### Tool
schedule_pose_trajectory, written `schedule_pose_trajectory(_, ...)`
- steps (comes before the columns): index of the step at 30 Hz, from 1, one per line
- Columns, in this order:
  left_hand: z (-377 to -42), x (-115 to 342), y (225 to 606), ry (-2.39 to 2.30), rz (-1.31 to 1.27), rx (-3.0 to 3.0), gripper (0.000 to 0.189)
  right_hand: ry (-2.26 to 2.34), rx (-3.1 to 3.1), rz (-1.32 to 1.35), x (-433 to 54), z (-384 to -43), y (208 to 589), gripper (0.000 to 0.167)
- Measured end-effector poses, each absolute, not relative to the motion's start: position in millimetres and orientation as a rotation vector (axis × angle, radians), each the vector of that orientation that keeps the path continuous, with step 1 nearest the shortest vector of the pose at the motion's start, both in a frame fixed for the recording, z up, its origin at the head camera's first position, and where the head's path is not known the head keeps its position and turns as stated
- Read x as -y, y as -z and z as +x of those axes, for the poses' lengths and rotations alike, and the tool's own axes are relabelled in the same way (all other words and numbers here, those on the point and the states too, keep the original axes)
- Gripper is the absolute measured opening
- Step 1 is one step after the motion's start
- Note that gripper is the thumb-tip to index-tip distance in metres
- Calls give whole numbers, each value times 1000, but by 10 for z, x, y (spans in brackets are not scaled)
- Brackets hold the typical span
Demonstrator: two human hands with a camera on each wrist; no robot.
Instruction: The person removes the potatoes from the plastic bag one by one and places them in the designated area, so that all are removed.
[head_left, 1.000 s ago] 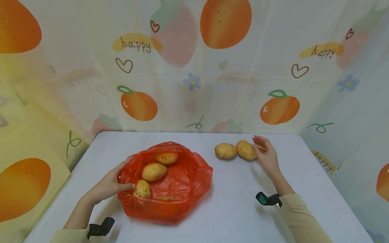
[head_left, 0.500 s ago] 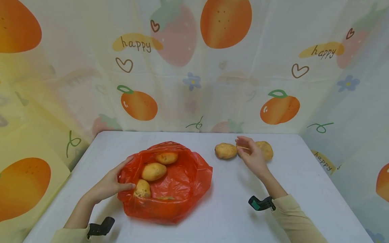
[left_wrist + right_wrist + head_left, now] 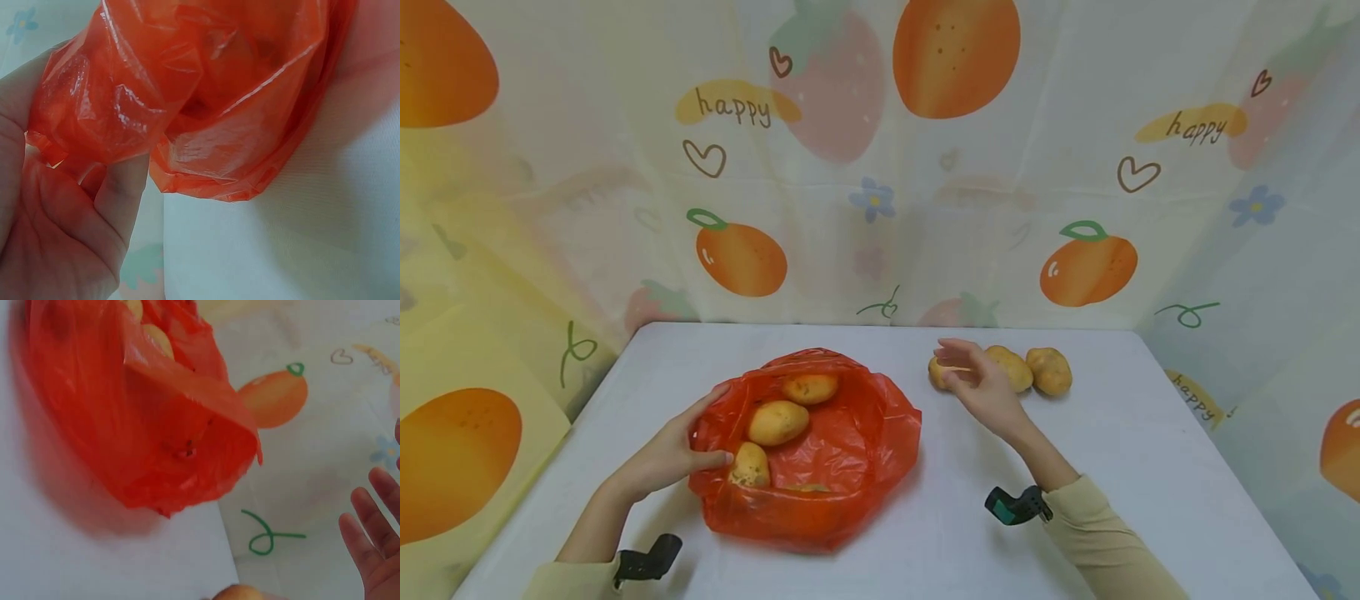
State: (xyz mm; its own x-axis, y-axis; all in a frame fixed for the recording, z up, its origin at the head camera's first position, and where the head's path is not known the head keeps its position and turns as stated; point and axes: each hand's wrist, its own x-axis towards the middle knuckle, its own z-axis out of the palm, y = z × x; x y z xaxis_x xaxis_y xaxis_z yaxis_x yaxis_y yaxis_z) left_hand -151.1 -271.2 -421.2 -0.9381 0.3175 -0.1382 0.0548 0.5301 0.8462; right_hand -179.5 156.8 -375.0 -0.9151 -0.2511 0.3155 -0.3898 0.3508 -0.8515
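Near the desk's point(image 3: 880, 533) far edge, right hand point(image 3: 981, 385), fingers relaxed, hides part of three potatoes point(image 3: 1049, 370); left hand point(image 3: 666, 454) pinches red bag point(image 3: 842, 450).

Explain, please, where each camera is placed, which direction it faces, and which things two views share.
Head: worn on the head, facing forward and down at the table; both hands and sleeves show.
Left wrist: close on the left hand, pinching the red bag.
Right wrist: faces past the open right hand toward the bag.
Shared: all three show the bag.
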Motion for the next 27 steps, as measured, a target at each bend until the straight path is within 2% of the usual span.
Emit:
schedule_pose_trajectory(5,-1514,2711,4217,-1371,302,-2493,93,-1652,2505,680,-1384,-1727,3626,40)
schedule_pose_trajectory(15,-1522,2711,4223,-1379,302,-2490,92,-1734,2593,859,-1117,-1698,3636,41)
schedule_pose_trajectory(27,-1501,2699,4194,-1374,338,-2505,93,-1697,2653,1110,-825,-1807,3976,42)
